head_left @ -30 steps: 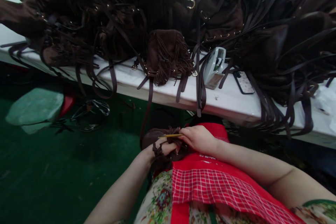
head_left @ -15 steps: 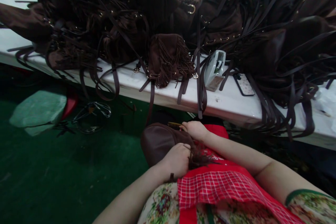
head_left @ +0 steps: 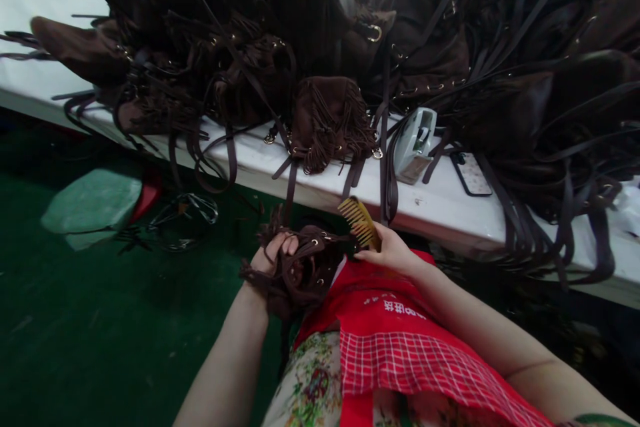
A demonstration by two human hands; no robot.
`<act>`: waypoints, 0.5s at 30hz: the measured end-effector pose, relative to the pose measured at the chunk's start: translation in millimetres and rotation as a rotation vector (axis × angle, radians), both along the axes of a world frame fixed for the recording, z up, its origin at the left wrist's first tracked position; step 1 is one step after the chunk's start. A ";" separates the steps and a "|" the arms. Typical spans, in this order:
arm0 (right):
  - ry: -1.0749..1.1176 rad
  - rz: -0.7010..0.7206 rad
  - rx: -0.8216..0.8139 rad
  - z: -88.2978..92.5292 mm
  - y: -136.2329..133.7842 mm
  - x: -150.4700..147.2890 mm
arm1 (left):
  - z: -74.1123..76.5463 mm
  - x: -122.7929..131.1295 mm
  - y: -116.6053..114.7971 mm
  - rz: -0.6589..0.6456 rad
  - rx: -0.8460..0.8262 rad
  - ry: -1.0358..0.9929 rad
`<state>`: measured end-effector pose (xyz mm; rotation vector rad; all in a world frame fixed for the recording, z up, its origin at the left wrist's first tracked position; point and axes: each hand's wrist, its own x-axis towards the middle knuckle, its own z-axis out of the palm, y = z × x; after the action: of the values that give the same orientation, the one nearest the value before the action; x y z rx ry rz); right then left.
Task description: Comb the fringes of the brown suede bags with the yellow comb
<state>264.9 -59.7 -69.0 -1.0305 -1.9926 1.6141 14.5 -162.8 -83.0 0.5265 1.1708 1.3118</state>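
Note:
A dark brown fringed bag (head_left: 313, 270) with small metal eyelets rests over my lap, its gathered opening turned up toward me. My left hand (head_left: 273, 253) is closed around the bag's left side, with strands of fringe hanging over the fingers. A yellowish wide-toothed comb (head_left: 361, 221) stands tilted in my right hand (head_left: 387, 250), pinched between thumb and fingers, teeth facing left. The comb is just right of the bag's rim; whether it touches a strap there I cannot tell. The bag's underside is hidden.
A white table (head_left: 450, 213) runs across in front, heaped with dark brown bags and dangling straps. Near its edge lie a fringed bag (head_left: 330, 120), a grey tape dispenser (head_left: 415, 145) and a phone (head_left: 471, 173). A green-covered stool (head_left: 95, 207) stands left on the green floor.
The bag has been turned, so its eyelets and opening now show instead of the smooth leather side. My left hand has shifted left and forward; the comb has been raised upright.

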 end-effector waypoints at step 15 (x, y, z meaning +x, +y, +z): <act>-0.032 0.454 -0.254 40.0 14.9 -50.2 | 34.3 4.3 5.1 0.041 0.019 -0.370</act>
<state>214.7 -44.8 -29.0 -0.7166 -2.1972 2.1405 18.8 -157.7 -48.8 0.2579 0.8660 1.3871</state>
